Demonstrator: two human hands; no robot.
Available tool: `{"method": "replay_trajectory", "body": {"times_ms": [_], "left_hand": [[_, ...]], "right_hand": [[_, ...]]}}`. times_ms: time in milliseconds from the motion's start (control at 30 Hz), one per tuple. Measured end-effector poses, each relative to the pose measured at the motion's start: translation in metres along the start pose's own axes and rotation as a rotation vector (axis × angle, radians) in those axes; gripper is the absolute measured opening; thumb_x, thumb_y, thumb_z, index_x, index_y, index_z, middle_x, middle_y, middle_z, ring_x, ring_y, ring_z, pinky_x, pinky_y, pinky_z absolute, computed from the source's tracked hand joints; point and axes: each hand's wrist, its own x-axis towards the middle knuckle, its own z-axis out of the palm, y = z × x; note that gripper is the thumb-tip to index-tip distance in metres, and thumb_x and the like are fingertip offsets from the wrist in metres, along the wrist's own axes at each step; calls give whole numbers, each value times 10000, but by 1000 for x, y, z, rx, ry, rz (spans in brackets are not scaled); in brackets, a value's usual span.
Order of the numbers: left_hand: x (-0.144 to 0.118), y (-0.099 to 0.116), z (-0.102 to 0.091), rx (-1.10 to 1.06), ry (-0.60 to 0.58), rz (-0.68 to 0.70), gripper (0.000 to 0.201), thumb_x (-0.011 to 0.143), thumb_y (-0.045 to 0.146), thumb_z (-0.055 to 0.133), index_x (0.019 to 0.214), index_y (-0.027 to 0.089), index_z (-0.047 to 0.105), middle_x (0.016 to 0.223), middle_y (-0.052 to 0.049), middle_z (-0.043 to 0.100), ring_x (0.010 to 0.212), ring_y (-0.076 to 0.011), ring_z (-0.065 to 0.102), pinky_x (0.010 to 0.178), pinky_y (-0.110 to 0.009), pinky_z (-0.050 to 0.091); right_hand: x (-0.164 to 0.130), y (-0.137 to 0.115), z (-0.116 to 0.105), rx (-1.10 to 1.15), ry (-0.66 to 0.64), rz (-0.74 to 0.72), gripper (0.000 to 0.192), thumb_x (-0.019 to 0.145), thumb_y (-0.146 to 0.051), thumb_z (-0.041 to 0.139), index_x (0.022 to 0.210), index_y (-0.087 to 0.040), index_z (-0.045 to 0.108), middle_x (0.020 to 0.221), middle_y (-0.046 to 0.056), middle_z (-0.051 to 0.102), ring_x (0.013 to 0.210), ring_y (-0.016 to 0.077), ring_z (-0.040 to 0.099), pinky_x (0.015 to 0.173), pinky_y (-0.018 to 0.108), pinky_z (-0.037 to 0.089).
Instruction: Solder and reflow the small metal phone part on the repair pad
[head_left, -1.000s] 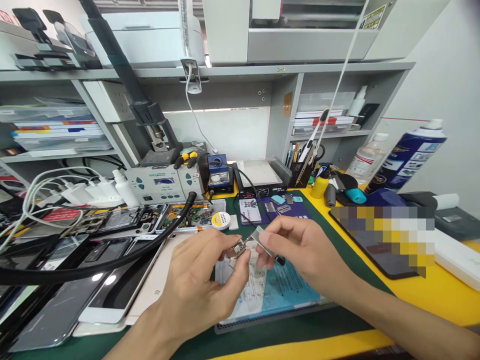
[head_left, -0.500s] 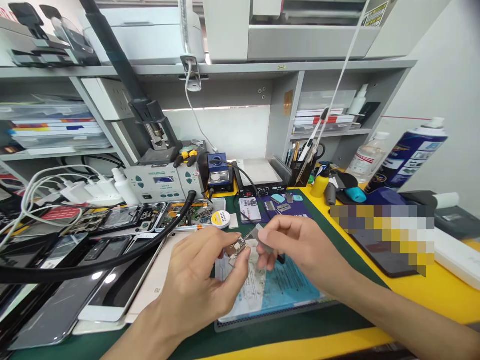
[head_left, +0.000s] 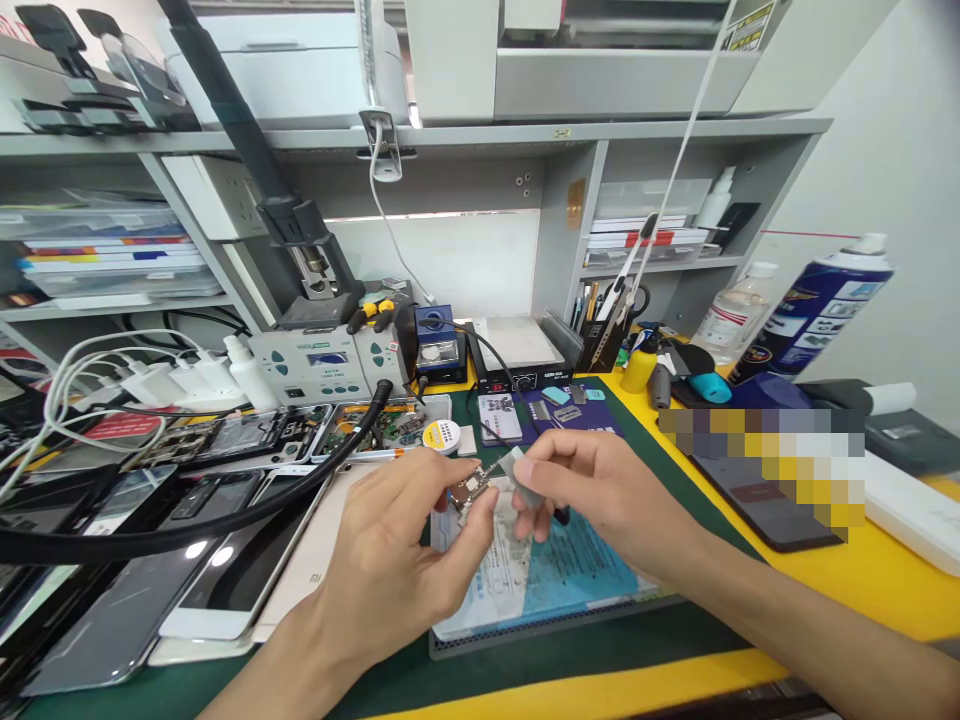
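Observation:
Between the thumb and fingers of my left hand (head_left: 397, 540) is a small circuit board (head_left: 472, 484), with silvery parts on its face, held tilted above the work mat. My right hand (head_left: 607, 490) pinches a thin grey flat piece (head_left: 517, 470); its exact kind is unclear. The grey piece's edge is close to the board's right end, and I cannot tell whether they touch. A dark rounded tip (head_left: 561, 516) shows just below my right fingers. Under both hands lies a blue and white printed pad (head_left: 555, 580), smudged with dark marks.
Several phones (head_left: 232, 580) lie at the left, crossed by a thick black hose (head_left: 285, 500). Behind stand a grey rework station (head_left: 315, 365), a parts tray (head_left: 390, 425) and a heating plate (head_left: 517, 345). Bottles, a spray can (head_left: 814, 305) and a dark phone (head_left: 757, 490) occupy the right side.
The circuit board has turned slightly in my left fingers, showing more of its brown face. The grey piece has shifted a little. Both hands stay in nearly the same place.

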Motion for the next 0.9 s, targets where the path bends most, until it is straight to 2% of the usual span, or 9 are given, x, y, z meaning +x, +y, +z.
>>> {"method": "replay_trajectory", "body": {"times_ms": [167, 367, 600, 900], "left_hand": [[-1, -1, -2, -31, -8, -31, 91, 884, 166, 683, 965, 137, 652, 712, 10, 606, 620, -111, 552, 603, -255, 454], [2, 2, -2, -105, -34, -72, 102, 889, 157, 672, 987, 129, 671, 737, 5, 636, 627, -92, 567, 610, -219, 478], [0, 1, -3, -156, -47, -134, 103, 884, 162, 685, 985, 170, 667, 756, 31, 652, 637, -75, 578, 629, -195, 486], [-2, -1, -1, -130, -52, -100, 130, 870, 153, 696, 996, 161, 668, 746, 19, 642, 630, -92, 573, 621, -224, 488]], "right_hand": [[3, 0, 1, 146, -36, 86, 319, 777, -418, 817, 699, -162, 645, 681, 30, 698, 598, 173, 696, 546, 271, 519], [3, 1, 0, 186, -89, 106, 339, 786, -431, 815, 694, -150, 649, 688, 29, 687, 577, 157, 686, 541, 259, 514], [-3, 1, -1, -51, 68, -105, 297, 896, -380, 697, 693, -182, 610, 640, 17, 673, 602, 164, 678, 593, 282, 512], [-4, 1, 5, -205, 139, -130, 248, 886, -308, 649, 668, -198, 603, 631, 8, 655, 603, 159, 644, 608, 285, 507]]}}
